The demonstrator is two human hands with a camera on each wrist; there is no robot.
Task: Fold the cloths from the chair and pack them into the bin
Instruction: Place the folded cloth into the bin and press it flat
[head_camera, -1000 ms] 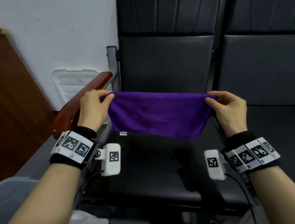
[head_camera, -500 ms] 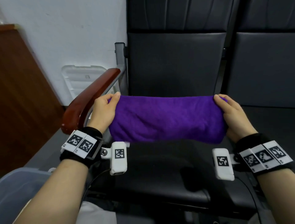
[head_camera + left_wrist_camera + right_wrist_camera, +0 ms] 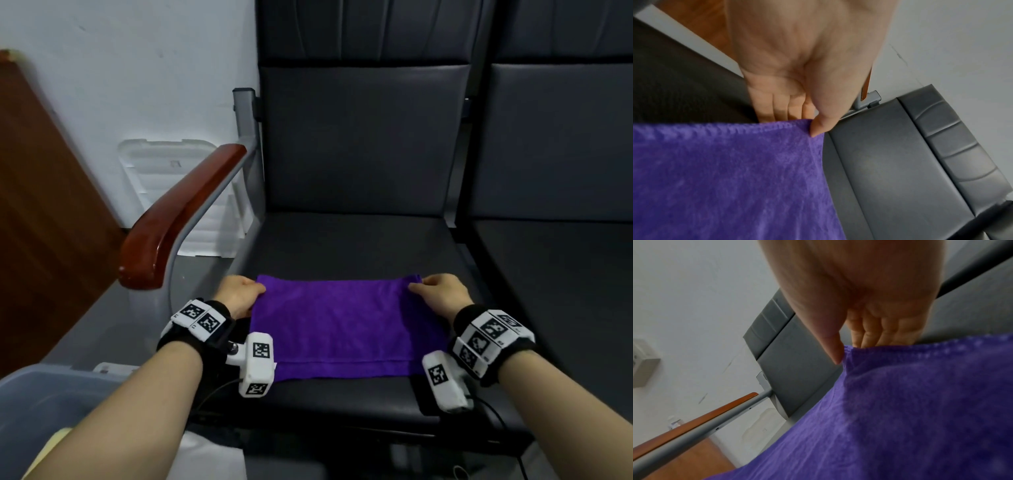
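A purple cloth [image 3: 337, 325] lies folded double on the black chair seat [image 3: 359, 240], its lower layer showing along the near edge. My left hand [image 3: 241, 294] pinches the cloth's far left corner, thumb on top and fingers tucked under the edge, as the left wrist view shows on the cloth [image 3: 725, 170]. My right hand [image 3: 440, 294] pinches the far right corner the same way; the right wrist view shows its thumb against the cloth [image 3: 920, 402]. A translucent bin [image 3: 41, 404] sits at the lower left.
A wooden armrest [image 3: 178, 219] on a grey metal frame flanks the seat's left side. A white bin lid [image 3: 171, 178] leans on the wall behind it. A second black seat [image 3: 555, 274] adjoins on the right. A brown wooden panel [image 3: 44, 205] stands at far left.
The cloth, held up stretched in the air a second ago, has come down onto the seat and now lies flat, folded in two. Both hands came down with it, still on its corners.
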